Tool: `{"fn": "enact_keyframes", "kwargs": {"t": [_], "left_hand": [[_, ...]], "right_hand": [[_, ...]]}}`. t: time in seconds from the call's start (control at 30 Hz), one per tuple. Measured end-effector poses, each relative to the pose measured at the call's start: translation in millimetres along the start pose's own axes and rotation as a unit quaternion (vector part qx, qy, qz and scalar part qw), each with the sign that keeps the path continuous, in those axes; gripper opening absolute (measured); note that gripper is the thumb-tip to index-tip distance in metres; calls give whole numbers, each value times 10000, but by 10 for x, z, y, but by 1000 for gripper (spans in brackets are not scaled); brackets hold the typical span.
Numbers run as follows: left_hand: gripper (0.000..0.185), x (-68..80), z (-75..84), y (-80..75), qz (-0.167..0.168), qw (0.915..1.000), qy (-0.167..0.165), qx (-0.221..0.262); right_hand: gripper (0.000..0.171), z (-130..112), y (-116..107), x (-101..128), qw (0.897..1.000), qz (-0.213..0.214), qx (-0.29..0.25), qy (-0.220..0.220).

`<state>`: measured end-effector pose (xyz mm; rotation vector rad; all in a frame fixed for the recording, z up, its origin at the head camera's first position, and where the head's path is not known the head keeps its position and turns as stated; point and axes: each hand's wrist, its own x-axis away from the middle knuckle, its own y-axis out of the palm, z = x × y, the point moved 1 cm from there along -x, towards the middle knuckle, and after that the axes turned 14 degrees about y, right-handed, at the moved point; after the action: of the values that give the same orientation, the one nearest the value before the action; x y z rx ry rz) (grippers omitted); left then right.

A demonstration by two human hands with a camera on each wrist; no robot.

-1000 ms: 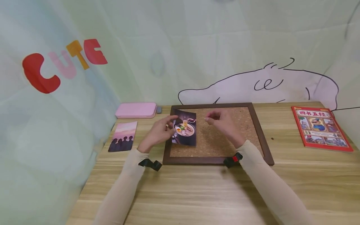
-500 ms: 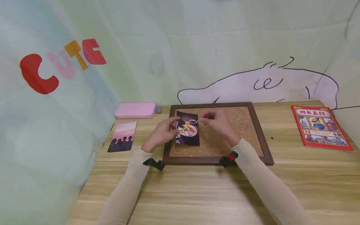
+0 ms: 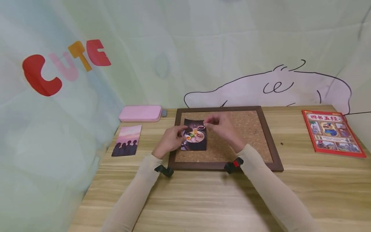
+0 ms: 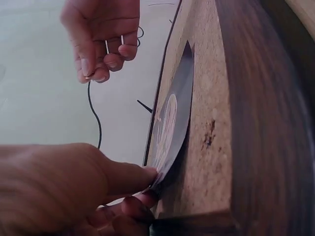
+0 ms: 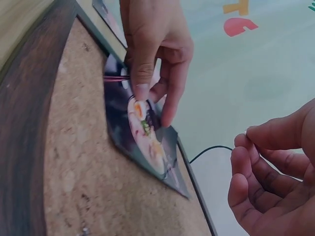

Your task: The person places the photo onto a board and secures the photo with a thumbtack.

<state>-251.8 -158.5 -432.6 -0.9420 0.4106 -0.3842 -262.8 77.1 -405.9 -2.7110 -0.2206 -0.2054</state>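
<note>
A dark photo card of a ramen bowl (image 3: pixel 195 141) lies over the left part of a cork board (image 3: pixel 234 141) with a brown wooden frame. My left hand (image 3: pixel 172 140) pinches the card by its left edge; in the left wrist view the card (image 4: pixel 179 98) bows up off the cork. Above the card's upper right corner is my right hand (image 3: pixel 223 129). Its thumb and index fingertip pinch a tiny pale, shiny pin-like piece (image 5: pixel 246 132), mostly hidden by the fingers. The right hand (image 5: pixel 275 167) does not touch the board in the right wrist view.
A second photo card (image 3: pixel 126 141) with silhouettes lies left of the board. Behind it are a pink case (image 3: pixel 140 113) and a small grey block (image 3: pixel 164 113). A red book (image 3: pixel 333 133) lies far right, with a small dark speck (image 3: pixel 281 143) on the table (image 3: pixel 197 199) nearer the board.
My left hand has slid the ramen card to the right over the cork. My right hand has moved left, to the card's upper right corner, still pinching the tiny piece.
</note>
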Motion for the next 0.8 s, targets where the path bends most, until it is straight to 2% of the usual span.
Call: {"fn": "enact_keyframes", "kwargs": {"t": [0.23, 0.57, 0.8], "left_hand": [[45, -2, -20, 30, 204, 9994, 74, -269], [46, -21, -61, 89, 83, 9993, -76, -345], [47, -30, -42, 97, 65, 9993, -117, -337]], "right_hand": [[14, 46, 29, -16, 9999, -36, 76, 64], [13, 26, 64, -90, 9991, -121, 357, 200], [9, 43, 86, -236, 9985, -227, 495, 34]]}}
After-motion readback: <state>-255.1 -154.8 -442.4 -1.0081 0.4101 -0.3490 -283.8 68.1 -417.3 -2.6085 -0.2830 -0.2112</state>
